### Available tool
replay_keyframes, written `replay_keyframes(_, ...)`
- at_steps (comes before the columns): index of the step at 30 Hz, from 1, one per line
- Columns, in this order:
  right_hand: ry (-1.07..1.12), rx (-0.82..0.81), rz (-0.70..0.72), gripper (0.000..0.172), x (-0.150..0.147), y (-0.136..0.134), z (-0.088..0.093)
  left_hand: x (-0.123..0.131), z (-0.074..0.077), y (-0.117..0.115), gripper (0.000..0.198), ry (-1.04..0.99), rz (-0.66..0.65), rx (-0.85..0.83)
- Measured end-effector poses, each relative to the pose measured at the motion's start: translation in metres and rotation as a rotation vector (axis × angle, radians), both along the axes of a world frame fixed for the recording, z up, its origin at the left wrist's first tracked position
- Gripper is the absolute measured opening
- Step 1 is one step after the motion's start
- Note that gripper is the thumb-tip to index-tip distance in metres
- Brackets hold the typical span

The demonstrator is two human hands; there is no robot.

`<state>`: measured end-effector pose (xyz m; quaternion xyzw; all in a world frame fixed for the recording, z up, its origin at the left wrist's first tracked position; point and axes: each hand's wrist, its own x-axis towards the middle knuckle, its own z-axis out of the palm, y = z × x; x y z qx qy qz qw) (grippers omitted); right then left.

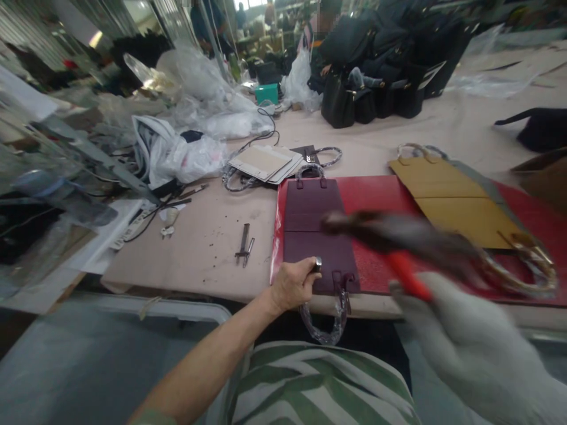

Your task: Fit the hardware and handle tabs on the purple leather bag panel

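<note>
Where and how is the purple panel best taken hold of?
Probably by its near handle, from the person's side: that wrapped loop hangs past the edge of the table, open to grip from below, while the purple panel lies flat on the red sheet. The left hand sits close by.

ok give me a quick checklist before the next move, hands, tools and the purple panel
1. Left hand grips the small metal-topped tool: ok.
2. That tool's lower end is placed on the purple panel: cannot tell, the hand hides it.
3. Panel lies flat on the red sheet: ok.
4. Gloved right hand grips the red-handled tool: ok.
5. Red-handled tool's head is angled properly: cannot tell, it is blurred.
6. Panel's near plastic-wrapped handle is fully on the table: not ok, it hangs past the edge.
</note>
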<state>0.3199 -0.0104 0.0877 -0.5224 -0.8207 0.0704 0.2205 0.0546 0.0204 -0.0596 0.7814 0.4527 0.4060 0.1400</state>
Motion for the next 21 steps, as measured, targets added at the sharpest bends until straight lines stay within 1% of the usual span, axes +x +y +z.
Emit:
replay_keyframes(2, -0.137, -0.005, 0.057, 0.032, 0.007, 0.001, -0.015, 0.0, 0.0, 0.0, 0.017, 0.005, 0.005, 0.01)
replay_keyframes(4, -0.163, -0.035, 0.028, 0.03, 0.015, 0.006, -0.028, 0.0, -0.001, -0.001, 0.015, 0.001, 0.015, 0.002)
replay_keyframes(7, -0.203, -0.074, -0.114, 0.03, 0.029, 0.021, -0.042, -0.001, -0.003, 0.0, 0.013, -0.029, 0.009, -0.024)
replay_keyframes(9, -0.309, -0.091, -0.255, 0.029, 0.036, 0.033, -0.052, -0.002, -0.003, 0.0, 0.013, -0.049, -0.008, -0.032)
replay_keyframes(11, -0.401, -0.143, -0.35, 0.028, 0.042, 0.044, -0.065, -0.003, -0.002, 0.0, 0.013, -0.072, -0.022, -0.043)
replay_keyframes(12, -0.437, -0.159, -0.373, 0.027, 0.043, 0.048, -0.072, -0.003, -0.001, 0.0, 0.013, -0.087, -0.028, -0.053)
replay_keyframes(14, -0.458, -0.101, -0.382, 0.028, 0.041, 0.051, -0.084, -0.003, 0.003, -0.001, 0.014, -0.119, -0.035, -0.077)
replay_keyframes(16, -0.347, 0.016, -0.387, 0.035, 0.032, 0.045, -0.091, -0.004, 0.006, -0.002, 0.015, -0.141, -0.034, -0.095)
replay_keyframes(17, -0.233, 0.037, -0.381, 0.037, 0.025, 0.039, -0.093, -0.004, 0.007, -0.003, 0.015, -0.145, -0.03, -0.098)
replay_keyframes(18, -0.097, 0.005, -0.371, 0.038, 0.016, 0.031, -0.095, -0.004, 0.008, -0.004, 0.015, -0.145, -0.024, -0.096)
replay_keyframes(19, 0.036, -0.085, -0.371, 0.038, 0.007, 0.022, -0.097, -0.004, 0.008, -0.004, 0.015, -0.142, -0.018, -0.087)
replay_keyframes(20, 0.156, -0.229, -0.376, 0.037, -0.003, 0.013, -0.1, -0.004, 0.008, -0.005, 0.014, -0.138, -0.015, -0.075)
replay_keyframes(21, 0.267, -0.409, -0.4, 0.037, -0.013, 0.004, -0.104, -0.004, 0.007, -0.006, 0.014, -0.132, -0.015, -0.063)
